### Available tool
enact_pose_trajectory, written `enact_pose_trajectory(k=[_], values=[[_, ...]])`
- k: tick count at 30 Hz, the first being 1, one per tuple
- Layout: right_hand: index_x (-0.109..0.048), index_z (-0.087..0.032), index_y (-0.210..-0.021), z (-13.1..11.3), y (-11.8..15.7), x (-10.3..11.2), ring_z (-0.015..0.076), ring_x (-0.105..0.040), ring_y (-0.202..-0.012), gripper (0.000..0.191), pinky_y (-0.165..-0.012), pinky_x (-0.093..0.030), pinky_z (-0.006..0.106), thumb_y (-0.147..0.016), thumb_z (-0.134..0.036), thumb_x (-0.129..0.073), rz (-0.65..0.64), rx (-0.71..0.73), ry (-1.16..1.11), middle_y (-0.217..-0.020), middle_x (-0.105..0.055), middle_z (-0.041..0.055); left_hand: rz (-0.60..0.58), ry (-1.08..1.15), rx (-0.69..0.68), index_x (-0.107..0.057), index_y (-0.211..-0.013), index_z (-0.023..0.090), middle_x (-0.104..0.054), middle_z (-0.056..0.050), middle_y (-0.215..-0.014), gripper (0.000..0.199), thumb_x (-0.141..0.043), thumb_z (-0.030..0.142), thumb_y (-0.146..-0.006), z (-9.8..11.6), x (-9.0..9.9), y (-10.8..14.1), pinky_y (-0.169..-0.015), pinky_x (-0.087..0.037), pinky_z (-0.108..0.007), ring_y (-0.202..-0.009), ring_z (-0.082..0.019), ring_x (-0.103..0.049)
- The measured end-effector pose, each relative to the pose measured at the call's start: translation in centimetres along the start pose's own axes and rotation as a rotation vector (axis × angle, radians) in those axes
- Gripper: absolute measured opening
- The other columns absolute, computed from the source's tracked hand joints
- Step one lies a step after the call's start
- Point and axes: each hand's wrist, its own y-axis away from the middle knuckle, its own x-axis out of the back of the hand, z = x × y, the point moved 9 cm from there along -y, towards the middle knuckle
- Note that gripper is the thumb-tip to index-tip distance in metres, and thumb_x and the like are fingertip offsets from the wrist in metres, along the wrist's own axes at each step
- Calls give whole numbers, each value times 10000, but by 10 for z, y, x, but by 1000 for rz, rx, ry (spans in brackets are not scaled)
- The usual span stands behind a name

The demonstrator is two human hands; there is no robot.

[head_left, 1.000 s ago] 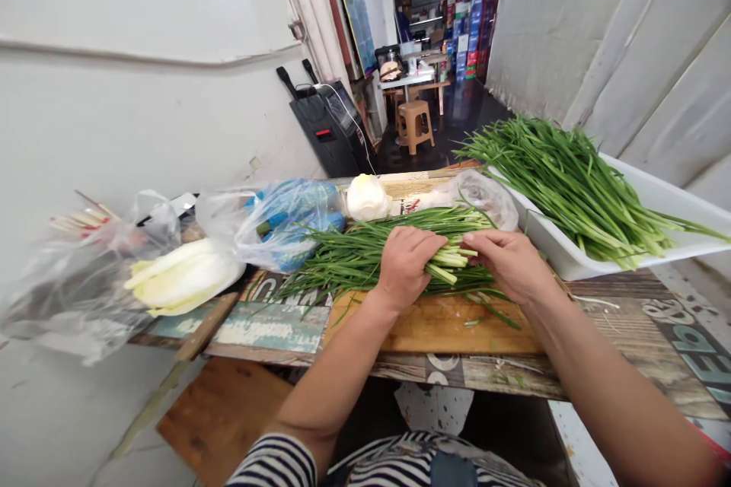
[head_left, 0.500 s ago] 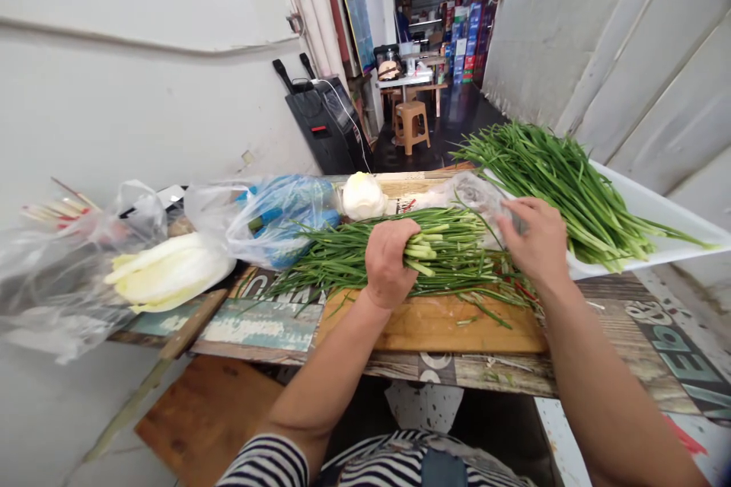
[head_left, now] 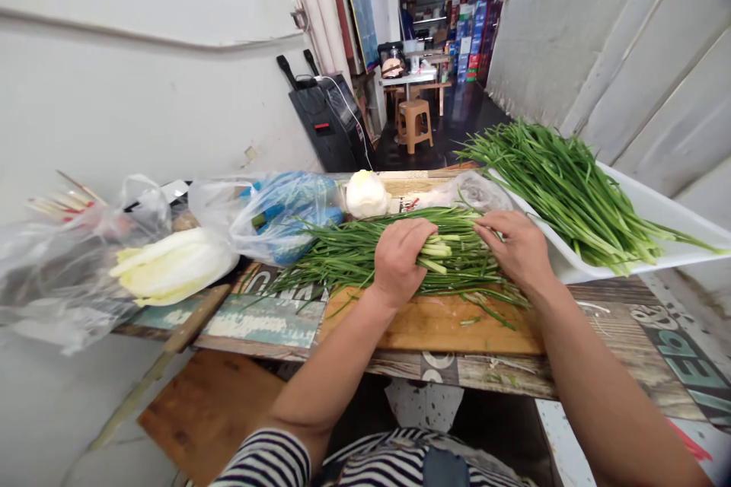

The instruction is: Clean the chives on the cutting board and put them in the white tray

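A pile of green chives (head_left: 336,255) lies across the wooden cutting board (head_left: 422,327). My left hand (head_left: 401,259) is wrapped round a bunch of chives, whose pale stem ends (head_left: 438,249) stick out to its right. Over the right part of the pile, my right hand (head_left: 517,247) has thumb and fingertips pinched together near the stems; what they hold is too small to make out. More chives (head_left: 565,190) are heaped in a white tray (head_left: 656,202) at the right.
Left of the board are a Chinese cabbage (head_left: 177,266), a knife with a wooden handle (head_left: 197,319) at the table's edge and plastic bags (head_left: 285,217). A round white vegetable (head_left: 366,195) and a crumpled clear bag (head_left: 474,190) stand behind the pile.
My right hand has moved left, from beside the tray toward the stems by my left hand, and its fingers have closed into a pinch. My left hand still grips the bunch.
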Motion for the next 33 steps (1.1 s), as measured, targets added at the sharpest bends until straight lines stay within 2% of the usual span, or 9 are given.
enact_pose_trajectory(k=[3, 8, 11, 13, 18, 22, 25, 28, 33], values=[[-779, -226, -919, -17, 3, 3, 196, -678, -808, 178, -771, -530, 342, -855, -352, -671, -53, -68, -345, -891, -756, 48, -111, -14, -50, -576, -1232, 153, -664, -120, -1265, 376, -483, 98, -871, 3, -13, 1, -1046, -444, -384, -1219, -229, -585], [-774, -235, -793, -21, 5, 7, 165, -645, -683, 139, -655, -522, 303, -750, -366, -764, -60, -253, -600, -766, -735, 23, -342, -101, -62, -600, -1168, 148, -730, -84, -997, 387, -468, 77, -811, 3, -36, 9, -754, -474, -323, -883, -205, -661], [-737, -221, -738, 8, 8, 29, 138, -571, -569, 219, -561, -476, 279, -736, -438, -765, 197, -414, -676, -655, -682, 10, -240, -121, -39, -607, -1102, 157, -720, -85, -968, 357, -484, 80, -776, 2, -26, 7, -762, -458, -330, -878, -212, -645], [-722, -208, -711, 23, 6, 35, 138, -546, -525, 322, -538, -456, 282, -795, -517, -690, 224, -475, -565, -626, -668, 24, -141, -96, -16, -599, -1109, 165, -722, -76, -994, 375, -480, 70, -767, 1, -16, 5, -803, -459, -323, -912, -201, -642], [-768, -185, -869, 20, -25, -9, 251, -672, -786, 288, -719, -475, 356, -919, -337, -528, -300, -230, 278, -875, -748, 124, -61, -65, -1, -607, -1107, 164, -725, -74, -1007, 336, -492, 87, -801, 0, -7, 4, -821, -460, -313, -919, -194, -641], [-774, -147, -872, 31, -45, -48, 282, -648, -953, 208, -766, -463, 348, -846, -145, -567, -484, -169, 602, -933, -744, 168, -17, -61, -9, -614, -1085, 157, -728, -77, -980, 277, -508, 110, -833, 1, -2, 4, -802, -464, -309, -890, -194, -644], [-766, -164, -795, 32, -51, -54, 261, -635, -957, 177, -789, -458, 335, -851, -175, -598, -486, -145, 593, -912, -743, 148, -23, -75, -11, -612, -1085, 162, -729, -74, -965, 291, -497, 95, -826, 1, -3, 5, -791, -468, -314, -876, -196, -647], [-763, -191, -828, 18, -44, -39, 246, -643, -945, 209, -826, -459, 345, -893, -252, -575, -412, -69, 476, -955, -747, 113, -80, -73, 16, -610, -1087, 167, -728, -80, -1000, 335, -495, 71, -789, -1, -9, 6, -823, -481, -328, -922, -204, -654], [-759, -237, -869, -27, -14, -7, 199, -677, -792, 198, -746, -501, 308, -869, -344, -592, -312, -37, -135, -888, -757, 41, -136, -28, 2, -594, -1097, 161, -684, -110, -1220, 338, -499, 43, -795, 3, -16, 5, -978, -474, -355, -1176, -218, -613]])
